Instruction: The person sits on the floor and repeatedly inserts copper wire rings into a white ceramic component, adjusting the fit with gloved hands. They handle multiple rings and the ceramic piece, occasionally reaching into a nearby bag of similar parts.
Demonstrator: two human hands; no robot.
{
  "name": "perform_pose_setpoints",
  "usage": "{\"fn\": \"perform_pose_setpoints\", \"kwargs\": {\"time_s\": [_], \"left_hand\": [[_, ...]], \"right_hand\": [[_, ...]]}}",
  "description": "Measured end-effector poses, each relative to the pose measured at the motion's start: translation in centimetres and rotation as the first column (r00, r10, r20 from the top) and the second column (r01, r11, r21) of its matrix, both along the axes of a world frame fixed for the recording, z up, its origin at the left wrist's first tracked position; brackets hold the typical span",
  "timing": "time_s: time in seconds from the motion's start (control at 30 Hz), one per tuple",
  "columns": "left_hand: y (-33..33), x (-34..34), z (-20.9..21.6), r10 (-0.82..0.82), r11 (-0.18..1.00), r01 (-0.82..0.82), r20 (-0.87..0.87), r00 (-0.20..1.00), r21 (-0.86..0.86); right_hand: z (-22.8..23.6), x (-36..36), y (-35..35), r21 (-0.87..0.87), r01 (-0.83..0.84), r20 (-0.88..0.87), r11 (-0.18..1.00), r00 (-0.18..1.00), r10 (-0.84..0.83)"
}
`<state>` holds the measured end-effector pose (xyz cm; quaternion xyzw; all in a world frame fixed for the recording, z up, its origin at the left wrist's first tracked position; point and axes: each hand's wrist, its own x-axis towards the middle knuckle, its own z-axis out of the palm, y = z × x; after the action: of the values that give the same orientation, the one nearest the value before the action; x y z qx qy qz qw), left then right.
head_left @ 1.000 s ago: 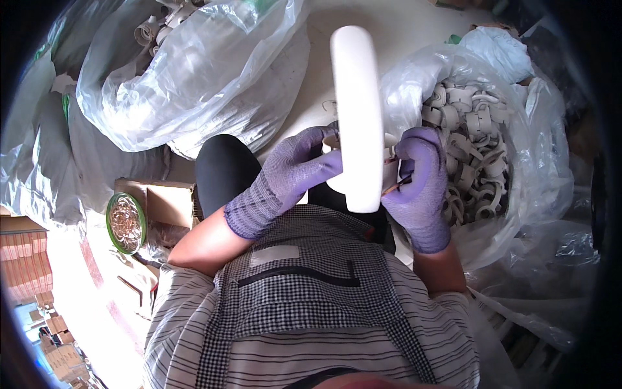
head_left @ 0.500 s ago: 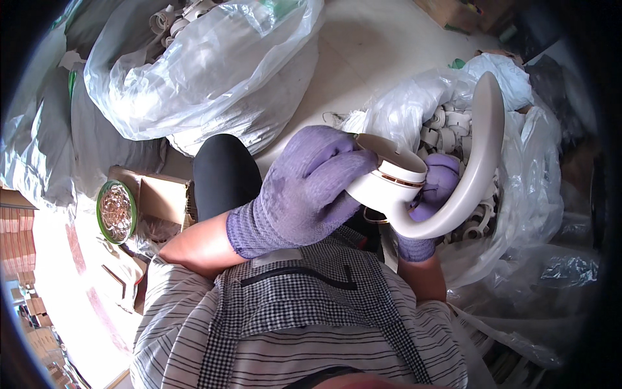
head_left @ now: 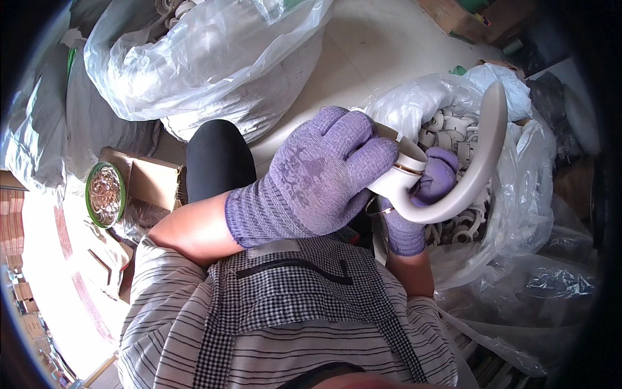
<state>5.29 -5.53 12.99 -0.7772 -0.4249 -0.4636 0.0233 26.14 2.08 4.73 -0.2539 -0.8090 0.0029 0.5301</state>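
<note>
My left hand (head_left: 324, 172), in a purple knit glove with dark smudges, wraps around the collar of a hooked plastic part (head_left: 470, 178). This part is off-white, with a round hollow collar and a long curved arm sweeping up to the right. A copper-coloured band (head_left: 407, 169) runs around the collar. Behind the part, my right hand (head_left: 437, 178), also gloved, has its fingers curled close to the collar; what they pinch is hidden. A thin wire loop (head_left: 379, 211) shows below the collar, beside the right hand.
On the right, a clear plastic bag (head_left: 528, 188) holds many off-white curved pieces (head_left: 453, 136). A large plastic-lined sack (head_left: 220, 71) stands at the far left. Near my left knee are a cardboard box (head_left: 152, 181) and a green-rimmed dish (head_left: 105, 194) of copper-coloured rings.
My left hand has moved up and right, covering more of the collar. The hooked part has turned slightly, and the right hand has shifted a little left.
</note>
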Motion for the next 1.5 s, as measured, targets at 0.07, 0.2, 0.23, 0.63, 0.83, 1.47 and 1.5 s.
{"fn": "perform_pose_setpoints", "kwargs": {"time_s": [0.07, 0.2, 0.23, 0.63, 0.83, 1.47, 1.5], "left_hand": [[-0.2, 0.1, 0.4, -0.007, 1.000, 0.007, -0.038, 0.999, -0.006], [0.6, -0.1, -0.7, -0.020, 0.993, 0.014, -0.045, 0.999, -0.119], [0.7, -0.3, -1.0, -0.050, 0.989, 0.040, -0.064, 0.997, -0.141], [0.2, -0.4, -4.4, -0.163, 0.976, 0.211, 0.455, 0.876, -0.058], [-0.2, -0.7, -4.0, -0.110, 0.994, 0.107, 0.316, 0.943, 0.026], [-0.2, -1.6, -2.1, 0.007, 0.998, -0.016, 0.153, 0.988, 0.055], [-0.1, -1.7, -2.2, -0.006, 0.998, -0.003, 0.150, 0.989, 0.057]], "right_hand": [[2.2, -1.7, -0.3, 0.196, 0.103, 0.016, 0.975, 0.994, -0.108], [0.6, -1.7, -0.9, -0.215, 0.179, -0.030, 0.960, 0.981, -0.190], [0.4, -1.6, -0.7, -0.235, 0.176, -0.023, 0.956, 0.982, -0.186], [-4.4, -0.7, 0.3, -0.481, -0.630, -0.593, 0.610, 0.746, 0.303], [-2.8, -3.6, -2.3, -0.703, -0.334, -0.346, 0.628, 0.932, 0.109], [-1.7, -3.2, -2.0, -0.484, 0.084, 0.024, 0.871, 0.996, -0.082], [-1.3, -4.3, -2.3, -0.570, -0.014, -0.232, 0.821, 0.962, -0.145]]}}
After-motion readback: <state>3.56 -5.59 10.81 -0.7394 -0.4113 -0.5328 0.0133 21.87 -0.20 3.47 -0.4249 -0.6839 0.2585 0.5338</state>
